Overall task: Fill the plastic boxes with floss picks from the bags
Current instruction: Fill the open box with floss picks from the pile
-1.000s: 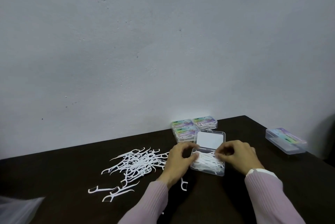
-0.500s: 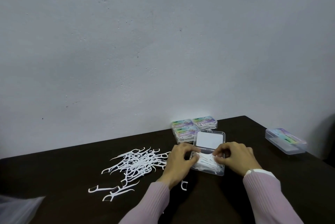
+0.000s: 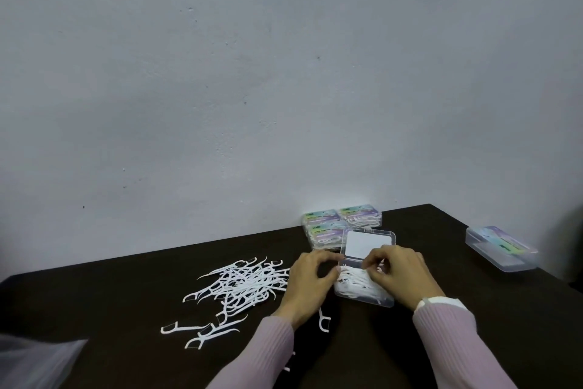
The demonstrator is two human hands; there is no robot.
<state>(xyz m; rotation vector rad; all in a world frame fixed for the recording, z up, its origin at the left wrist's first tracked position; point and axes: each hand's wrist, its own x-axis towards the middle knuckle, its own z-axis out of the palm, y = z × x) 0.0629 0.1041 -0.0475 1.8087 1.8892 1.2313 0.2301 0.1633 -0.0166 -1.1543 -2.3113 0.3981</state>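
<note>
Floss picks (image 3: 359, 283) filled the open box (image 3: 366, 294); our right hand (image 3: 399, 275) pinched some, our left hand (image 3: 310, 281) curled fingers against its side, fingertips hidden.

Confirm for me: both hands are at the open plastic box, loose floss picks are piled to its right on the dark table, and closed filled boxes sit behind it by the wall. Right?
Not quite. The head view shows the loose floss picks piled to the left of the open plastic box, not its right. The rest holds: left hand and right hand are at the box, with closed filled boxes behind it by the wall.
</note>
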